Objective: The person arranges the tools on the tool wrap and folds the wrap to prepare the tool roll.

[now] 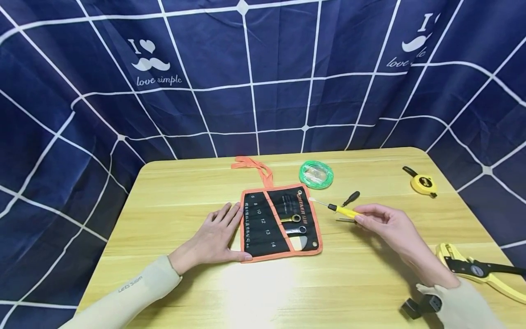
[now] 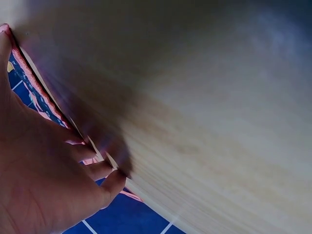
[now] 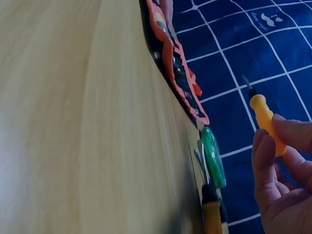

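A black tool pouch with orange trim (image 1: 255, 228) lies flat on the table, a gold-coloured wrench (image 1: 293, 219) and a silver wrench (image 1: 300, 230) showing in its pockets. My left hand (image 1: 219, 233) rests along the pouch's left edge, fingers extended, thumb at the near corner. In the left wrist view that hand (image 2: 53, 170) is beside the orange trim (image 2: 34, 80). My right hand (image 1: 384, 225) pinches the yellow handle of a screwdriver (image 1: 345, 211), its tip pointing left near the pouch's right edge. In the right wrist view, thumb and fingers grip this screwdriver (image 3: 264, 119) above the table.
Behind the held screwdriver lies a dark-handled screwdriver (image 1: 351, 198). Another orange-handled tool (image 3: 212, 217) lies close by, mostly hidden in the head view. A green coil (image 1: 306, 173) is behind the pouch. To the right are a yellow tape measure (image 1: 423, 184) and yellow-black pliers (image 1: 468, 267).
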Demonstrator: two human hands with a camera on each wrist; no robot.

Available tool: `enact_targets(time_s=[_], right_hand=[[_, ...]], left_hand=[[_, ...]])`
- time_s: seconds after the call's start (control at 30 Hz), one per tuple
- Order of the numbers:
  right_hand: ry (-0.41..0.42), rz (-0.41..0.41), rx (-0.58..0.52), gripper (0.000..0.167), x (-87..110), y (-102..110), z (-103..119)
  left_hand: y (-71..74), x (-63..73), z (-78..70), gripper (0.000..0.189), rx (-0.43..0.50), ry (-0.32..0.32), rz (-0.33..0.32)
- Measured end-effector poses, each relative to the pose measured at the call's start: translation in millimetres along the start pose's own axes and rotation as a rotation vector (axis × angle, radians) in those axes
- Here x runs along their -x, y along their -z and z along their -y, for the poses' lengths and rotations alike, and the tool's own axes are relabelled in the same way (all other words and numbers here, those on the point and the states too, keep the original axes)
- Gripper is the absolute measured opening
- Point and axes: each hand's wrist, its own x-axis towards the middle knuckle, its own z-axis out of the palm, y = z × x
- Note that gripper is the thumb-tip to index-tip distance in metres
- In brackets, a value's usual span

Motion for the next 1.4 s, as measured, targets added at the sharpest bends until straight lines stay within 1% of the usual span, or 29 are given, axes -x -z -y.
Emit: enact_targets(time_s=[0.2,0.37,0.43,0.57,0.63,0.83,0.93,1.03,1.13,1.4], right_hand=[[0.005,-0.027,-0.052,0.033,-8.3,-12.5,3.4],[-0.024,-0.044,-0.112,0.033,-18.6,-19.7,4.9],[-0.036,-0.044,-0.149,0.033,-23.1,-22.2,4.4],[-0.061,-0.031,-0.261,0.032,-32.2,-28.2,3.1],[-0.083,-0.021,-0.289,0.034,-36.7,-31.5,3.8],[-0.137,0.018,-0.276,0.041,-47.3,-39.9,4.2],[-0.153,0.034,-0.303,0.041,-50.7,-44.1,3.5],[-0.166,0.048,-0.306,0.043,-53.4,-47.6,4.0],[-0.17,0.061,-0.299,0.043,-55.7,-49.8,4.3],[-0.147,0.103,-0.215,0.04,-60.8,-54.5,4.9]], left_hand=[[0.6,0.4,0.5,0.127,-0.001,-0.004,-0.002],[0.0,1.9,0.8,0.127,-0.004,-0.006,-0.005],[-0.2,2.3,0.8,0.127,-0.004,-0.007,-0.006],[0.3,3.0,0.7,0.127,0.0,-0.006,-0.008],[0.7,3.2,0.9,0.127,0.003,-0.004,-0.009],[1.9,1.5,1.1,0.127,0.005,0.001,-0.002],[2.6,1.2,0.7,0.127,0.006,0.0,0.003],[3.4,1.7,0.0,0.127,0.006,0.0,0.007],[3.9,1.9,-0.9,0.127,0.003,0.0,0.011],[0.5,0.5,0.1,0.128,0.002,-0.002,-0.001]])
